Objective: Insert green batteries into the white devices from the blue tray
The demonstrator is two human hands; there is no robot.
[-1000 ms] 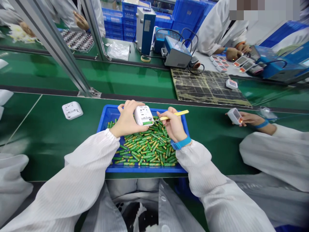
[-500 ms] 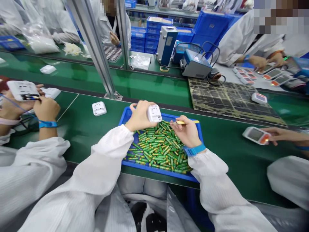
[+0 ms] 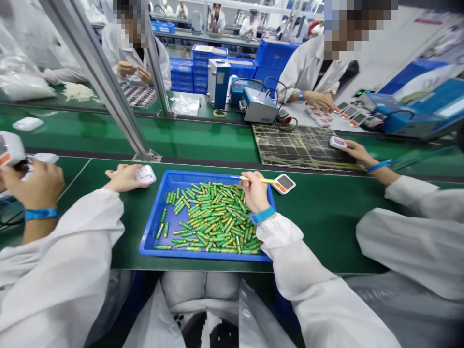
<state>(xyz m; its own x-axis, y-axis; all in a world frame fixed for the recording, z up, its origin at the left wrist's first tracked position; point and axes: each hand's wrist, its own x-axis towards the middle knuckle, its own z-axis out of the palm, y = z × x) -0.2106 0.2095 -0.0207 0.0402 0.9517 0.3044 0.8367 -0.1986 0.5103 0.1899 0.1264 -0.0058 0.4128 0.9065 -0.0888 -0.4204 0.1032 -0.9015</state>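
Left of the tray, my left hand (image 3: pixel 125 178) grips a white plastic device (image 3: pixel 145 175) low over the green table. My right hand (image 3: pixel 254 191) is closed around a thin yellow tool (image 3: pixel 267 180), held level above the tray's back right part. Beneath it, the blue tray (image 3: pixel 152 241) holds a heap of green and gold batteries (image 3: pixel 217 217), with a few lying apart at the left. Beyond the tray's back right corner lies a white and orange device with a grey screen (image 3: pixel 283 183).
At the far left, a neighbour's hands (image 3: pixel 36 186) hold a white device. On the right, another person's hand (image 3: pixel 358 151) touches a device on a dark mat (image 3: pixel 290 150). A metal post (image 3: pixel 105 82) rises behind my left hand.
My left hand has moved left from over the tray to the table beside it. The view has shifted right. A screened device now lies by the tray, and the right neighbour's hand is farther back.
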